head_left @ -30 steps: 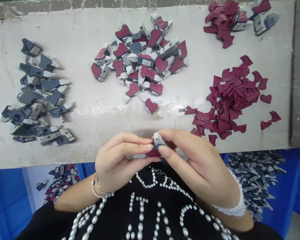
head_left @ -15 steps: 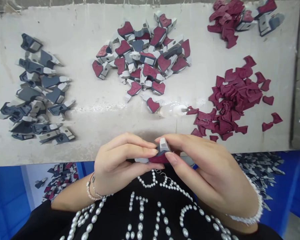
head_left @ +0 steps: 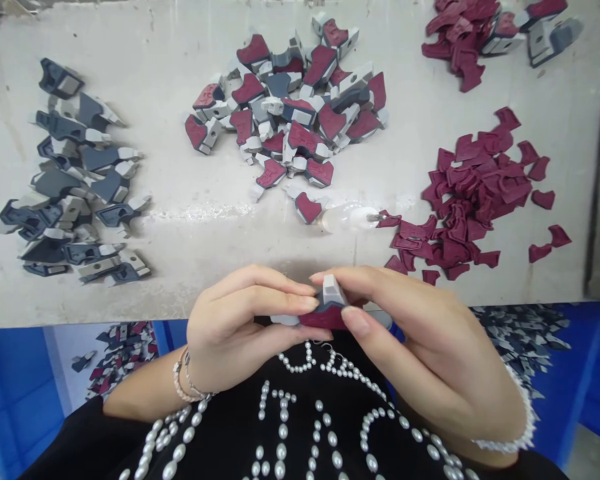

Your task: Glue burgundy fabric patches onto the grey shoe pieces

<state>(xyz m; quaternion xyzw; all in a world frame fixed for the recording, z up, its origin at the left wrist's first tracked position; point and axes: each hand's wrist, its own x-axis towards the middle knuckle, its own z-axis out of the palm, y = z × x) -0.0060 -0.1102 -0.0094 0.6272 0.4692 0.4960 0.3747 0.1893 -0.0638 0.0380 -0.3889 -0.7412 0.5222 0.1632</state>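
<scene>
Head: part (head_left: 322, 317) between left grip (head_left: 243, 327), right grip (head_left: 413, 343)

The table (head_left: 220, 257) has a pale, worn surface with small dark specks and one shiny streak. On its left side lies a loose group of dark and light grey plastic parts (head_left: 55, 183), some overlapping. At the middle there is a heap of grey parts with maroon inlays (head_left: 304, 137). Just beside its lower end, a clear bottle (head_left: 347, 219) lies on its side, and its thin metal tip points to the right. There, a wide heap of flat maroon pieces (head_left: 480, 193) spreads. At the far right corner is a smaller maroon heap (head_left: 463, 33), next to several grey parts (head_left: 543, 43).
</scene>
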